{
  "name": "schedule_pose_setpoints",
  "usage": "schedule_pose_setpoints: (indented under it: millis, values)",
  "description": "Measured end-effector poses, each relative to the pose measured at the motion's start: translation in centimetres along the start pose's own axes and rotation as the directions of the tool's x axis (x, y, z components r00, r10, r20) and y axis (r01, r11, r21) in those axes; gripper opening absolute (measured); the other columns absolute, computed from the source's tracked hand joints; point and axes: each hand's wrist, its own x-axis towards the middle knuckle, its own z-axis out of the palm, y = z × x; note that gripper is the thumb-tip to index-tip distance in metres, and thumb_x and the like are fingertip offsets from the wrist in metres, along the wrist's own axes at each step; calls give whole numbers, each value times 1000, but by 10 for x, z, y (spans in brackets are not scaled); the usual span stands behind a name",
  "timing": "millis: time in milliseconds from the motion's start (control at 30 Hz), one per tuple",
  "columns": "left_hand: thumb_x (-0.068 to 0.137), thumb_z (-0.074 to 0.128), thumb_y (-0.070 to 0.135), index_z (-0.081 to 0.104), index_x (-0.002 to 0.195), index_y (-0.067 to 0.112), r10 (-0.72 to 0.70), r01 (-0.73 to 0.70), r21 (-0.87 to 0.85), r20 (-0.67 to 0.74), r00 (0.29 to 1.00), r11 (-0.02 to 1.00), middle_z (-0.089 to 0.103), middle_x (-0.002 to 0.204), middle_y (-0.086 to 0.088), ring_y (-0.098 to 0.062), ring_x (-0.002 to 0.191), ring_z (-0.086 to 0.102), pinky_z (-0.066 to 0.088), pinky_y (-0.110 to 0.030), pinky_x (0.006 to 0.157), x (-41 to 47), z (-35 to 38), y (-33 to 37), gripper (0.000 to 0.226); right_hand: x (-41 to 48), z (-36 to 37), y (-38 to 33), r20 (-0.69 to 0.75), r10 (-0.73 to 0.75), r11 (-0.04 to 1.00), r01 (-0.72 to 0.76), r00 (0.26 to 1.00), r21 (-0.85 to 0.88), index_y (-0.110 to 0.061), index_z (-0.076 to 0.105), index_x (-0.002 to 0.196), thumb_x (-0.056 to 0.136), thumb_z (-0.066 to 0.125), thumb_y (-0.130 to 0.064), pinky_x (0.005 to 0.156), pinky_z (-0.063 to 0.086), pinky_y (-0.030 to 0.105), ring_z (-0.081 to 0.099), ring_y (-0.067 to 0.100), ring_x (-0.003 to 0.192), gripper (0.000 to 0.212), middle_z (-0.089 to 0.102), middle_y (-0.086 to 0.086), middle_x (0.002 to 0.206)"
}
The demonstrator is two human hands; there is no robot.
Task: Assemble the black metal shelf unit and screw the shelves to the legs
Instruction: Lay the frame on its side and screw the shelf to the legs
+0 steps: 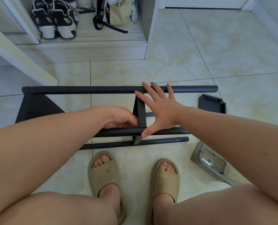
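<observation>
The black metal shelf unit lies on its side on the tiled floor. Its far leg tube runs left to right, and a near leg tube lies closer to me. A middle shelf stands on edge between them; another shelf sits at the left end. My right hand is spread flat, fingertips on the far tube, thumb on the near tube. My left hand curls against the middle shelf's left face just above the near tube; what its fingers hold is hidden. A lower tube lies nearest my feet.
A loose black shelf panel lies at the right. A clear plastic bag with a small wrench and screws lies at the lower right. My sandalled feet are just below the unit. A white cabinet with shoes stands behind.
</observation>
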Motion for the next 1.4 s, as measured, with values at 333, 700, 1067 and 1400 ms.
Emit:
schedule_pose_setpoints:
  millis: [333, 700, 1067, 1400]
  values:
    - [91, 64, 8, 76, 97, 9, -44, 44, -1, -13, 999, 999, 76, 104, -11, -20, 95, 70, 51, -33, 99, -1, 1, 2, 14, -1, 0, 0, -4, -1, 1000, 1, 1000, 8, -40, -23, 155, 43, 42, -106, 114, -22, 66, -34, 25, 149, 146, -36, -4, 162]
    - [94, 60, 15, 76, 103, 12, -87, 88, -41, 31, 996, 995, 76, 105, -9, -18, 91, 70, 50, -32, 99, -3, 2, 4, 19, 0, 1, 0, -6, -5, 1000, 5, 1000, 16, -41, -24, 154, 42, 41, -107, 114, -22, 66, -35, 24, 149, 146, -36, -5, 162]
    - [94, 62, 17, 74, 105, 12, -89, 89, 25, 34, 995, 996, 74, 109, -8, -22, 105, 65, 47, -34, 102, -3, 2, 4, 17, 0, 1, 0, -4, -2, 1000, 2, 1000, 7, -41, -25, 154, 43, 42, -107, 114, -22, 66, -35, 25, 149, 145, -37, -4, 162]
    - [92, 65, 18, 73, 91, 14, -55, 56, 51, -13, 998, 997, 73, 86, -2, -16, 83, 66, 52, -28, 84, -1, 3, 3, 10, -2, -1, -1, -1, 1, 1000, -1, 1000, 12, -40, -23, 155, 43, 43, -106, 114, -22, 66, -35, 24, 149, 146, -35, -4, 162]
